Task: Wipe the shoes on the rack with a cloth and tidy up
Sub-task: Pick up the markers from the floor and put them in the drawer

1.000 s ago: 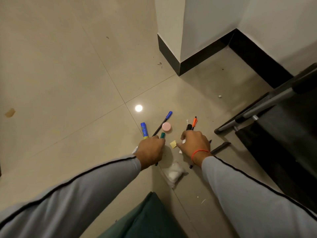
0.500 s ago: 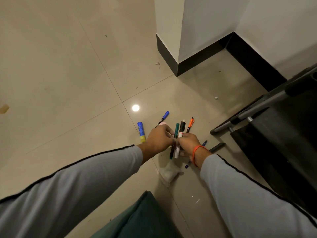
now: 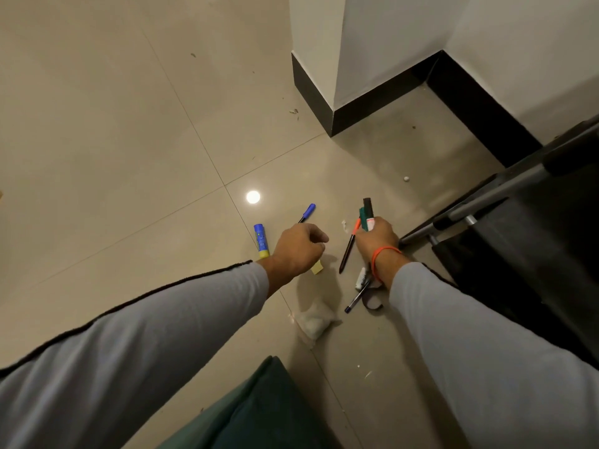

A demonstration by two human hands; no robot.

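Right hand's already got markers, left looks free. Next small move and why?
Probably the left hand closes on the blue-capped pen just ahead of its knuckles. It hovers there with curled fingers holding nothing visible, while the right hand already grips the green and black markers. The blue-and-yellow glue stick on the tiled floor could follow.

No text, brand or number can be read anywhere. The blue and yellow glue stick (image 3: 261, 240) lying on the beige tiled floor (image 3: 113, 140) carries faint print, too small and blurred to make out.
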